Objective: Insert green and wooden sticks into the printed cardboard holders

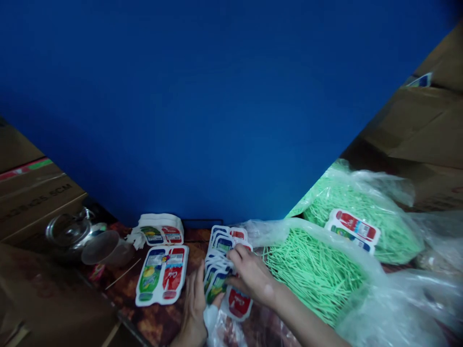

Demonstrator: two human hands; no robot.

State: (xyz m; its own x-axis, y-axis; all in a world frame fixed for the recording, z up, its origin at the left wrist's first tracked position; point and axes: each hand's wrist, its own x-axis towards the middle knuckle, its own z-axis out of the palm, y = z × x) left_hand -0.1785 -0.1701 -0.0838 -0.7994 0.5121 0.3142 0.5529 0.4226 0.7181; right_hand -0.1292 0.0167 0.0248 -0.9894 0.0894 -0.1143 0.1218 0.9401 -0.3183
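A fanned stack of flat, white-edged cards (217,274), printed with green and red soda bottles, lies on the table between my hands. My left hand (195,308) braces the stack's left side with straight fingers, its thumb against the lower edge. Over the upper right part, my right hand (249,274) pinches at the cards with bent fingers; its fingertips are partly hidden. A red-printed card (239,303) shows beneath my right wrist. To the left lies a larger pile of the same cards (161,275), with another stack (161,230) behind it.
An open clear bag of thin green sticks (318,274) stands at the right. Behind it is a second bag (361,193) with a printed card on top. A plastic cup (103,248) and a glass lid (68,229) are at left. A blue panel (217,106) rises ahead; cardboard boxes flank both sides.
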